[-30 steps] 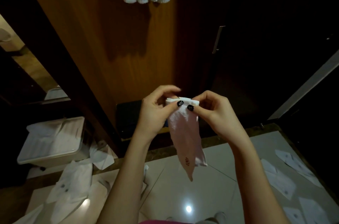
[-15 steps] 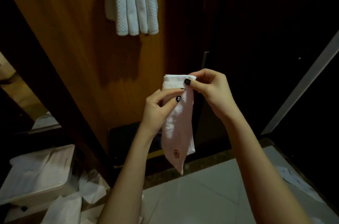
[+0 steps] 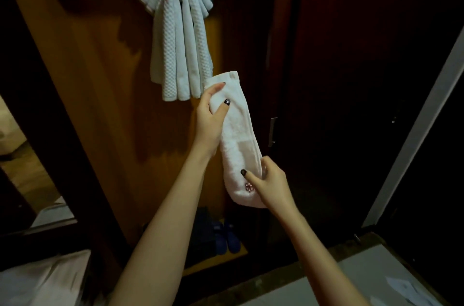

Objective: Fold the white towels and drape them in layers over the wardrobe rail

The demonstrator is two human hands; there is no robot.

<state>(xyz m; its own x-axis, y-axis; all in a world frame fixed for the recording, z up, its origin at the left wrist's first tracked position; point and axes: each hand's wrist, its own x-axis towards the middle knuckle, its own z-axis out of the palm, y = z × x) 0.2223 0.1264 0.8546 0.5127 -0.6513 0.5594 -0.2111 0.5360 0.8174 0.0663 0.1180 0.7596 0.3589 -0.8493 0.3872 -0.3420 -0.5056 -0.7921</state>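
Note:
A folded white towel [image 3: 238,130] with a small red flower mark hangs as a long narrow strip in front of the open wardrobe. My left hand [image 3: 211,115] grips its upper part, thumb across the front. My right hand [image 3: 268,182] pinches its lower end beside the flower mark. Several folded white waffle towels [image 3: 175,37] hang layered over the rail at the top of the wardrobe, just up and left of the held towel. The rail itself is hidden under them.
The wooden wardrobe back panel [image 3: 100,105] stands behind the towels, with a dark door [image 3: 351,105] at the right. Dark blue shoes [image 3: 226,238] sit on the wardrobe floor. A white bin [image 3: 42,278] is at lower left. Papers [image 3: 406,288] lie on the tiled floor.
My view tilted up toward the rail. The towel rose closer to the hanging towels. My right hand slid from the top fold down to the lower end; my left hand moved up.

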